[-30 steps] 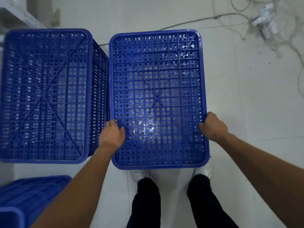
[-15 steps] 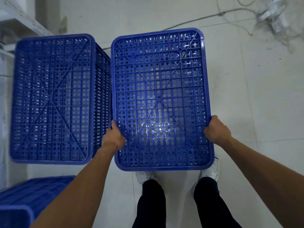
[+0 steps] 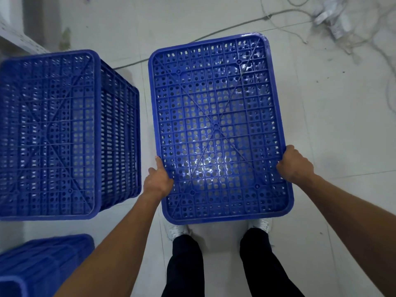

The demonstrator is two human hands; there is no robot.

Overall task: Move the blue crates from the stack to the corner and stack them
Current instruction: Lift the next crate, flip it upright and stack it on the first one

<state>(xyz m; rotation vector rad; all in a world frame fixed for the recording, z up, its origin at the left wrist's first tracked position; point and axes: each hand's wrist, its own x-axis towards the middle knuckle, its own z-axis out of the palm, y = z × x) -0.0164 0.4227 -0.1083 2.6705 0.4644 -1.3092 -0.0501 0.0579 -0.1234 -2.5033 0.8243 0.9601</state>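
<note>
crates 3: held crate [image 3: 218,129], left crate [image 3: 47,133], lower-left crate [image 3: 42,260] | hands 2: left hand [image 3: 158,181], right hand [image 3: 294,163], both grip held crate

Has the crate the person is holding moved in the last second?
Yes. The held crate has shifted right, away from the stack; the gap widened.

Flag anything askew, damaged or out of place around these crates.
A loose tangle of cables and white clutter lies on the floor at upper right, with one cable running behind the held crate: a possible trip hazard. Left hand and right hand grip that crate slightly skewed to the stack. No damage shows.
</note>
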